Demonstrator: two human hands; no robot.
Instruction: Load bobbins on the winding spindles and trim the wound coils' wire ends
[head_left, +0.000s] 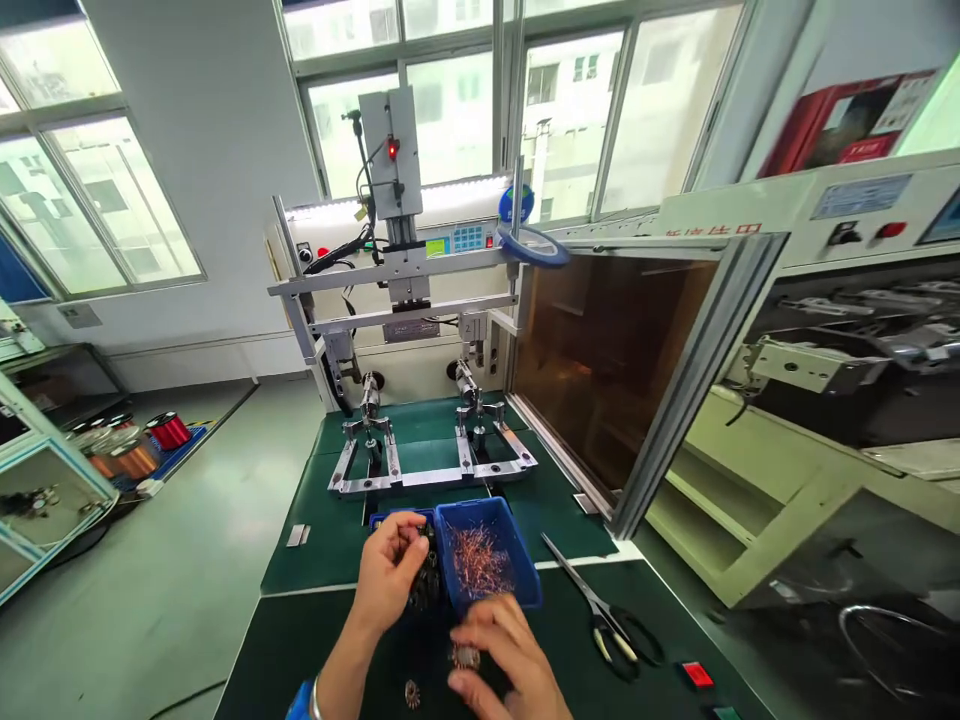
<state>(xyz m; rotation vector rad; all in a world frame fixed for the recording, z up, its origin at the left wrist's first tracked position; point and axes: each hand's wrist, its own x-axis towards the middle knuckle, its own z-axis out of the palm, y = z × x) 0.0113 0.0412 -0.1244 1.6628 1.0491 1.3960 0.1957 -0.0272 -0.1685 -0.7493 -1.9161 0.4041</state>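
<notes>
My left hand [391,568] is above a blue bin [381,520] of dark small parts [426,580]. Its thumb and fingertips are drawn together; what they hold, if anything, is hidden. Low at the front, my right hand [517,665] has its thumb and fingers around a small motor core [466,657] with copper windings; the hand is slightly blurred. A similar small core [412,694] lies on the dark green mat between my wrists. Just beyond my right hand, a second blue bin [529,580] contains a heap of copper wire scraps [480,562].
Black-handled scissors [600,610] lie open on the right, near a red block [697,675]. Behind the bins stands a metal fixture [427,478] beneath a machine head [405,240]. A framed brown panel [615,350] borders the right side. Wire spools [169,430] sit at far left.
</notes>
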